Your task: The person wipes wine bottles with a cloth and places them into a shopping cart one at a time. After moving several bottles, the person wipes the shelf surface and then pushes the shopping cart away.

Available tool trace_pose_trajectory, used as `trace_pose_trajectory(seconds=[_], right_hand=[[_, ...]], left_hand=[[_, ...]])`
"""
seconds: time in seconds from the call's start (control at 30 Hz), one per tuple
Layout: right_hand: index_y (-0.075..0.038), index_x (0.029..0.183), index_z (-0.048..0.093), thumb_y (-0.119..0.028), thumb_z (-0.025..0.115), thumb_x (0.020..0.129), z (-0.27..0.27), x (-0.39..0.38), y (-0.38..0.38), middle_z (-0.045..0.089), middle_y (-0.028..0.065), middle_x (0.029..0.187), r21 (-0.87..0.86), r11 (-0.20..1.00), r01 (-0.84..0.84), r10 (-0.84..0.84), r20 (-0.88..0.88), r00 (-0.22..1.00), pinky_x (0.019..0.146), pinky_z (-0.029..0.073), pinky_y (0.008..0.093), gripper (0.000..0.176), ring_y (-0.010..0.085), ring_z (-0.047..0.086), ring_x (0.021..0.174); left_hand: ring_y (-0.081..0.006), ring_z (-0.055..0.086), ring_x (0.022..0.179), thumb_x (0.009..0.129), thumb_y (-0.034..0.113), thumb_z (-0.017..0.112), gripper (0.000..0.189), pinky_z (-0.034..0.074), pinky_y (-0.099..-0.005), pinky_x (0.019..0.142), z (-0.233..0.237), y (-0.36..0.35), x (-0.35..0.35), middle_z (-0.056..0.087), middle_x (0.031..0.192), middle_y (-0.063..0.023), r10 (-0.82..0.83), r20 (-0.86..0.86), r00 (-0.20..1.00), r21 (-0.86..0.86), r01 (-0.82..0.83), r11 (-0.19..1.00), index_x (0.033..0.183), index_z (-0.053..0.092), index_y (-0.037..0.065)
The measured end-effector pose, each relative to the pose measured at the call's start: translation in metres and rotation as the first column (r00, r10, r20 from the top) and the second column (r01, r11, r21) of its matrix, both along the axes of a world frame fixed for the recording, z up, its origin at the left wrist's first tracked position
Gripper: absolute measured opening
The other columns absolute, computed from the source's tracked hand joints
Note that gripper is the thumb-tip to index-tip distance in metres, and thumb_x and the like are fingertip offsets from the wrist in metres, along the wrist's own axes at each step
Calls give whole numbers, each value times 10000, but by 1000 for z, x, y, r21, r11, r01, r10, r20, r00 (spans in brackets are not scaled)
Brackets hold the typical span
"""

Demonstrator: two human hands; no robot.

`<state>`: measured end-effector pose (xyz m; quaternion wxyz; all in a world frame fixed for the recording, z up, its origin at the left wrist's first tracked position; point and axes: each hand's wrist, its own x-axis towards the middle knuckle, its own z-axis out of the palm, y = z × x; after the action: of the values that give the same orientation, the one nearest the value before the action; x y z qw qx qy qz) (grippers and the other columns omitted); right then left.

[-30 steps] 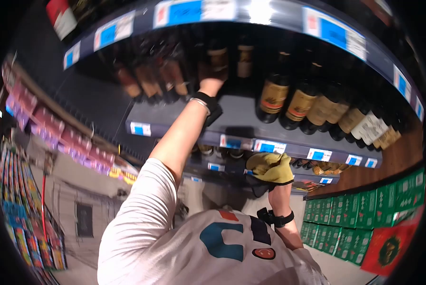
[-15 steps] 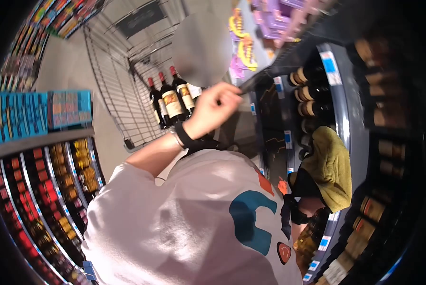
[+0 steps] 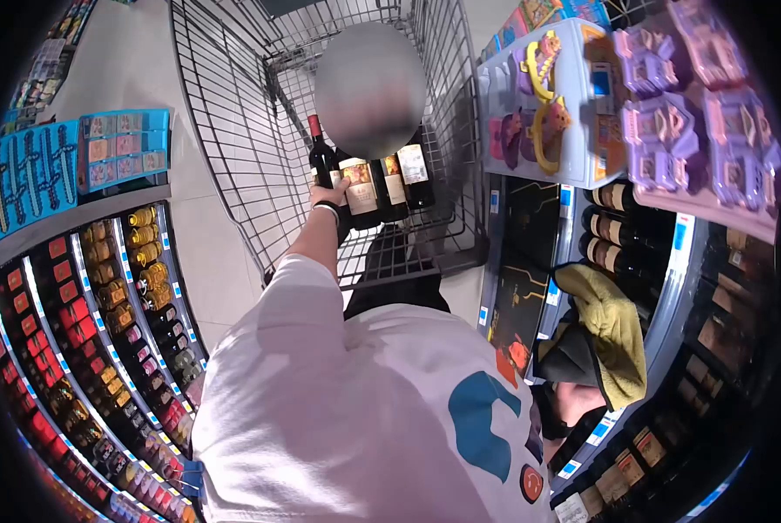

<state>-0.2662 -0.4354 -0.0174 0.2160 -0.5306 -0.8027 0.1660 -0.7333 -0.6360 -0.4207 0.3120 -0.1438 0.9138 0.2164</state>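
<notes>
My left hand (image 3: 327, 195) is closed around a wine bottle (image 3: 322, 159) with a red capsule, the leftmost in the shopping cart. Several more wine bottles (image 3: 361, 187) with cream labels stand beside it, their tops covered by a grey blurred disc. On the right, a yellow-green cloth (image 3: 612, 327) with a dark part (image 3: 569, 356) covers my right hand (image 3: 575, 399), and its fingers are hidden. That hand is close to the shelf edge, below dark bottles (image 3: 605, 228) lying on their sides.
The wire shopping cart (image 3: 225, 122) stands in front of me. Purple plastic toys (image 3: 660, 131) and a white display box (image 3: 573, 131) are above the right-hand shelf. Shelves of jars and packets (image 3: 77, 322) line the left, under blue toy packs (image 3: 122, 148).
My left hand has come down and left from near the shelf corner and now grips the leftmost bottle. The cart appears more centred in view. My right hand stays by the cloth.
</notes>
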Motion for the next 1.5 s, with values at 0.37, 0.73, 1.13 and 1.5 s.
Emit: trace_pose_trajectory(seconds=[0.37,0.73,1.13,1.5], right_hand=[[41,1096,601,-220,719,772,7,-55,-13,625,202,1122,-45,997,-64,71,169,983,964,405,420,433,350,580,1065],[-55,1346,413,-267,613,833,-39,-35,-3,469,155,1357,-293,952,-93,-9,-330,944,1047,370,448,590,322,483,1208],[-8,1257,511,-26,682,791,-14,-147,48,572,137,1198,-131,792,-597,563,-223,796,920,460,359,497,266,565,1070],[-13,1084,535,-71,647,841,93,-132,75,612,89,1011,16,831,-556,255,-900,354,758,528,302,274,173,622,876]], left_hand=[[-217,660,897,575,379,899,717,535,-336,795,9,-24,-5,671,1011,-143,69,95,993,531,-109,840,1083,598,-28],[-214,657,762,679,146,803,420,538,-350,689,42,-16,-17,673,920,-91,252,272,929,746,-368,555,1027,619,-2],[-148,628,874,690,45,767,511,515,-303,783,354,102,38,640,996,-74,-195,-290,937,930,324,175,1125,501,22],[-229,560,1098,551,162,835,852,424,-329,965,449,178,191,575,1154,-137,-612,-701,367,592,777,-212,1274,420,-13]])
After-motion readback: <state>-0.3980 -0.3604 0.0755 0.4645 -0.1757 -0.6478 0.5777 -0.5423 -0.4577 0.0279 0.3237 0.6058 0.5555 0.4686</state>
